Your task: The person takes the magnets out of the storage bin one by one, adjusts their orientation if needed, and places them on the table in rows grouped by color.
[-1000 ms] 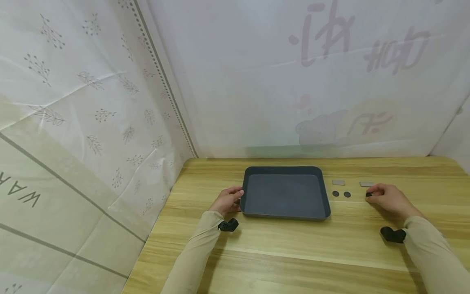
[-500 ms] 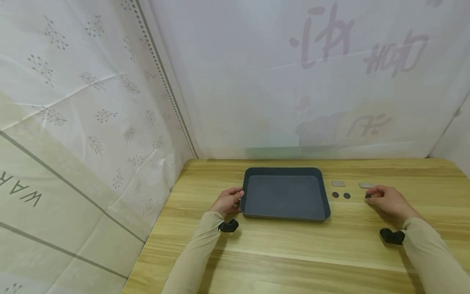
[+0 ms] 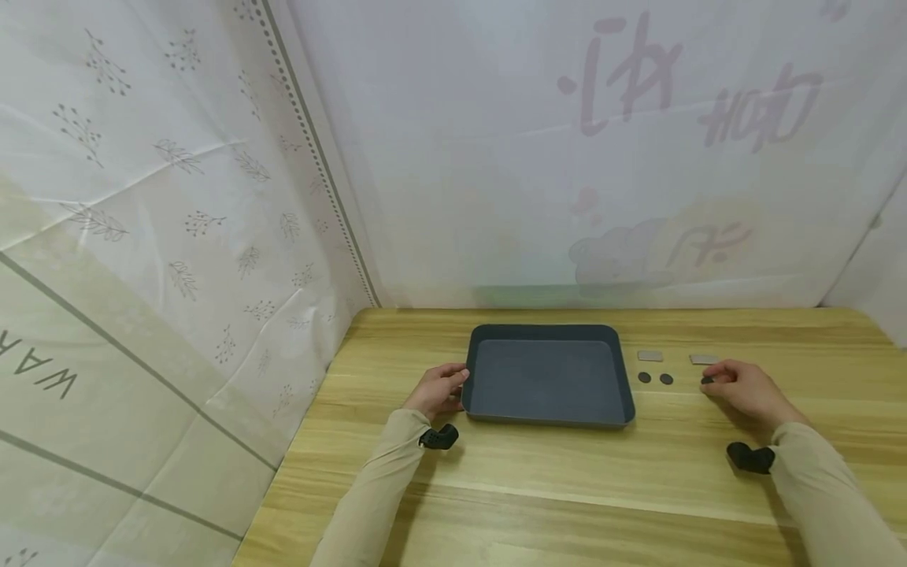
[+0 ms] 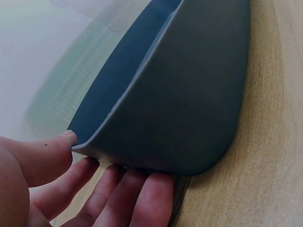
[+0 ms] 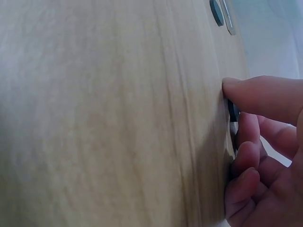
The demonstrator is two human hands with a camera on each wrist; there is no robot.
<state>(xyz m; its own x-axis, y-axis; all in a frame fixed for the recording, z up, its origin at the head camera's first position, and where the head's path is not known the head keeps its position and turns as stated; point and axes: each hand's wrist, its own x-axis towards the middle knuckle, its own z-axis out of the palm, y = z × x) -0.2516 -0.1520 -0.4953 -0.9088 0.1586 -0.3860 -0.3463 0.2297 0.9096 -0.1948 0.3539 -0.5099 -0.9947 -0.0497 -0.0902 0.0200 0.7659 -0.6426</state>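
A dark grey rectangular baking tray (image 3: 553, 382) rests on the wooden table. My left hand (image 3: 435, 390) grips its left side, the thumb at the rim and the other fingers against the outer wall near the corner, as the left wrist view shows. To the right of the tray, my right hand (image 3: 747, 390) pinches a small black disc (image 5: 232, 111) between thumb and fingers, low at the tabletop. The fingers partly cover this disc. Two similar dark discs, one on the left (image 3: 644, 377) and one on the right (image 3: 666, 379), lie flat between tray and right hand.
Behind the discs lie two small grey rectangular plates, a left plate (image 3: 649, 356) and a right plate (image 3: 701, 360), the latter just beyond my right fingertips. A printed curtain (image 3: 439, 197) hangs along the table's (image 3: 553, 488) back and left edges.
The head view has shifted slightly. Both hands keep their holds, and the tray, discs and plates stay in their places on the table.
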